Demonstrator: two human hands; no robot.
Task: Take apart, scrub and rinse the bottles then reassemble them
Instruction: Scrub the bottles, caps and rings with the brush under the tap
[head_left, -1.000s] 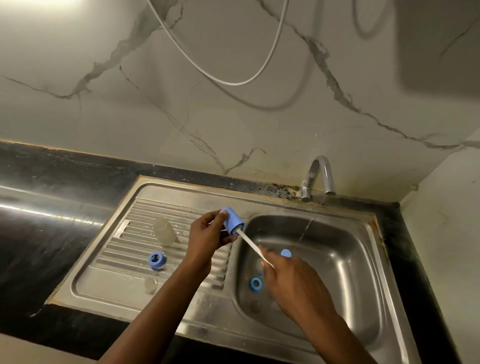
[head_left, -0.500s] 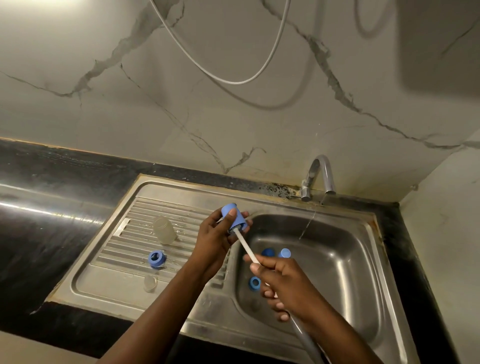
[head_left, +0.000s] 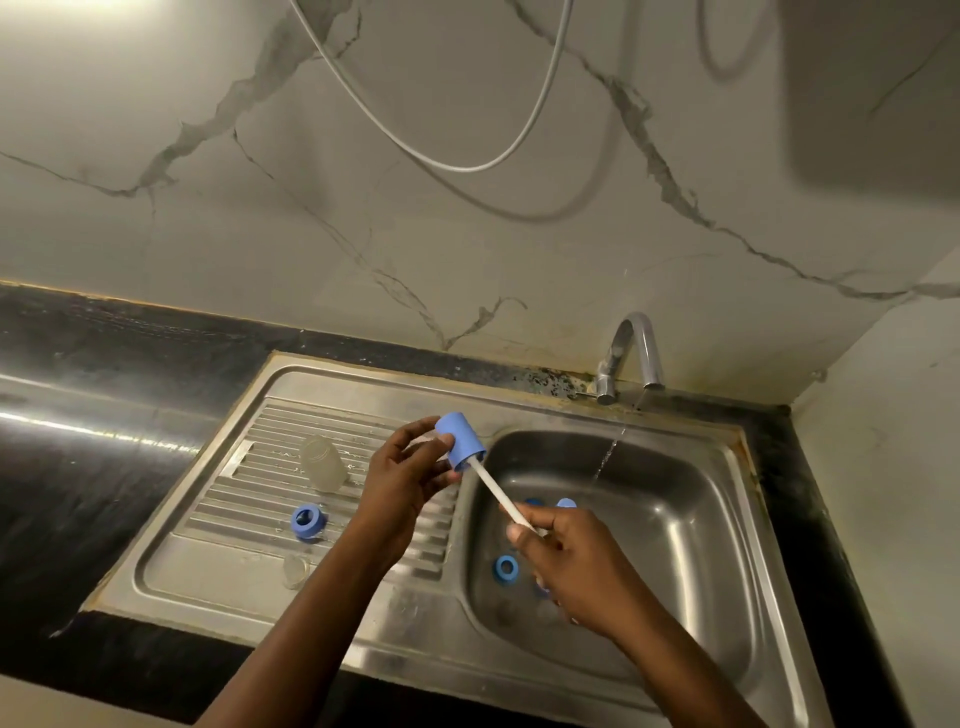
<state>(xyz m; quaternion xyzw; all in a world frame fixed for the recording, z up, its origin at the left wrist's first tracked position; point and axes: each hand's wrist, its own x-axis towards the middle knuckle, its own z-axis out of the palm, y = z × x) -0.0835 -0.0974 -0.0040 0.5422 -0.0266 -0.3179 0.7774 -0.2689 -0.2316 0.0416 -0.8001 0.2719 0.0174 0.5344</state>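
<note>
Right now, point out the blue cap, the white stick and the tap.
blue cap (head_left: 458, 440), head view, its side wall.
white stick (head_left: 496, 490), head view, mid-shaft.
tap (head_left: 652, 358), head view, spout's downward leg.

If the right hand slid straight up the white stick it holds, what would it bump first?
The right hand would probably meet the blue cap that the left hand holds on the white stick's far end, though depth is unclear.

I am reading no text, label, brand or number on the cap (head_left: 460, 441), sink (head_left: 363, 379) or wall (head_left: 208, 234).
</note>
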